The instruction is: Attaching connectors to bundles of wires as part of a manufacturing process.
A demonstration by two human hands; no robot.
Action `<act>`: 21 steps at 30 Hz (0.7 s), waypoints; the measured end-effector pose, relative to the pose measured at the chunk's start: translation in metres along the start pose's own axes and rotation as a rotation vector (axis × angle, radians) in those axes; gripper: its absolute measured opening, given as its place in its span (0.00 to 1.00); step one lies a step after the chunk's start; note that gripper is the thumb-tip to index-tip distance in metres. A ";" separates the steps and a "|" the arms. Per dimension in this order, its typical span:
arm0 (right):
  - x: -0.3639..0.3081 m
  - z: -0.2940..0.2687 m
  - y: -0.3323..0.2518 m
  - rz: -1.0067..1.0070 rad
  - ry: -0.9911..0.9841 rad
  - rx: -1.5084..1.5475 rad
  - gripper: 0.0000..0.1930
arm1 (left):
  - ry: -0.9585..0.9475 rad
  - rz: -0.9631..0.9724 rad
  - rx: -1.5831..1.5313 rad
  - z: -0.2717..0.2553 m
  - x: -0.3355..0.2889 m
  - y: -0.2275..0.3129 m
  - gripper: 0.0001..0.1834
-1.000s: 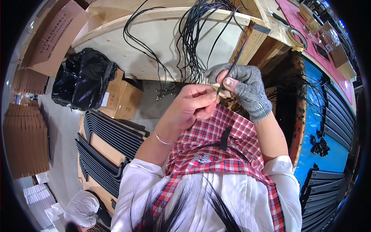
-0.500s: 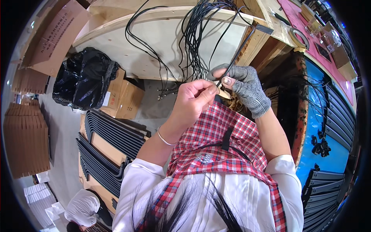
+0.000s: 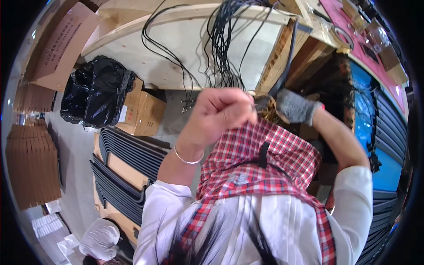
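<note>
My left hand, bare with a bracelet at the wrist, is closed in front of the apron, fingers curled and thumb pressed to them. Whatever it may pinch is too blurred to name. My right hand wears a grey fingerless glove. It is low beside the wooden bench, back turned up, its fingers hidden and smeared by motion. Just above it, a black tube-like length hangs from the bench corner, its lower end near the glove. Tangled brownish strips lie beside the right hand.
Many thin black cables drape over the wooden bench edge. To the left are a black plastic-wrapped bundle, a carton and stacked black bent tubes. A blue surface with dark bars stands right. Another person is at lower left.
My hands have parted. The right hand has moved right from the black length's lower end and turned over; the left has stayed near its place, closed. The black length now hangs more steeply.
</note>
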State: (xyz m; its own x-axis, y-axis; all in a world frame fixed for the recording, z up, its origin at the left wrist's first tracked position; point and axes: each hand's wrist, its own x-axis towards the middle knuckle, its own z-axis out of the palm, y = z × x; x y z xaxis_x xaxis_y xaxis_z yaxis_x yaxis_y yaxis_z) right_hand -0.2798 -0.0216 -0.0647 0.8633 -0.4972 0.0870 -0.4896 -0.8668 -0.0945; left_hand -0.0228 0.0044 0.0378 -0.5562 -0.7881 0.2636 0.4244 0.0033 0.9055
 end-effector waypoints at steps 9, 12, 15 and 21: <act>-0.048 -0.055 -0.007 1.046 0.906 0.798 0.10 | 0.193 -0.108 0.561 -0.051 0.000 -0.027 0.07; -0.081 -0.099 -0.008 1.177 1.149 0.569 0.12 | 0.399 0.062 1.027 -0.087 0.008 -0.044 0.08; -0.125 -0.164 -0.034 0.862 1.496 0.199 0.11 | 0.648 0.145 1.574 -0.122 0.020 -0.071 0.09; -0.128 -0.152 -0.073 0.855 1.404 0.448 0.11 | 0.488 0.255 1.342 -0.090 0.057 -0.128 0.16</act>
State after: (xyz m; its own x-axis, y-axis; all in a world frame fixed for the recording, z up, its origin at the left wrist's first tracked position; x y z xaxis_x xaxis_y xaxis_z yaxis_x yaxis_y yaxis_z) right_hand -0.3733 0.0994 0.0818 -0.4923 -0.6431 0.5866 -0.4399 -0.3977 -0.8052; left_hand -0.0450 -0.0964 -0.0928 -0.1589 -0.8044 0.5725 -0.6558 0.5195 0.5479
